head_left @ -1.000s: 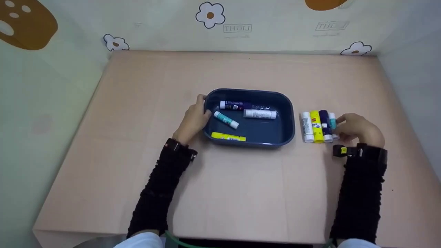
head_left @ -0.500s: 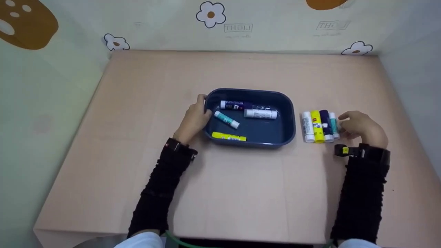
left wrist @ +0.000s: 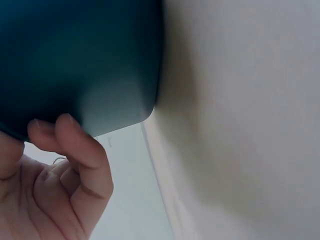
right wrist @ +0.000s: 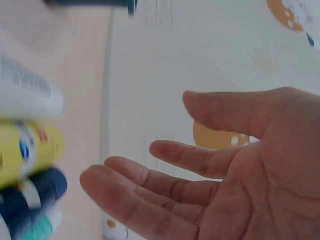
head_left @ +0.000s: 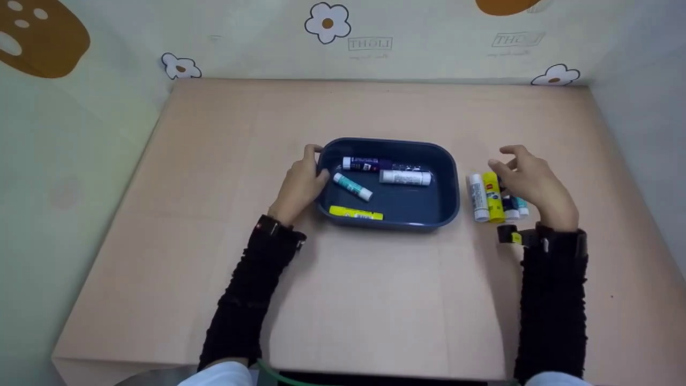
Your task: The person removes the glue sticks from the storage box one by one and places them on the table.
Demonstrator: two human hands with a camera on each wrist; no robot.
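a pale pink tabletop (head_left: 375, 300) is enclosed by light walls printed with flowers. near its centre a dark blue tray (head_left: 447, 185) is set, and its left end is gripped by the left hand (head_left: 301, 185), whose fingers (left wrist: 82, 152) are curled round the rim at the tray's 9 o'clock corner. inside the tray four glue sticks are seen lying flat: a purple one (head_left: 367, 163) at 12 o'clock, a white one (head_left: 405, 177) just beside it toward 2 o'clock, a teal one (head_left: 352, 186) tilted at 9 o'clock, and a yellow one (head_left: 356, 213) along the near wall at 7 o'clock. at 3 o'clock from the tray, apart from it, a row of four sticks is laid side by side on the tabletop: a white stick (head_left: 478, 197), a yellow stick (head_left: 492, 197), a dark blue stick (head_left: 509, 209) and a teal stick (head_left: 522, 206). the last two are partly covered by the right hand (head_left: 528, 179), which is held over the row with its fingers (right wrist: 150, 185) released and spread, nothing being grasped. black sleeves are worn on both arms.
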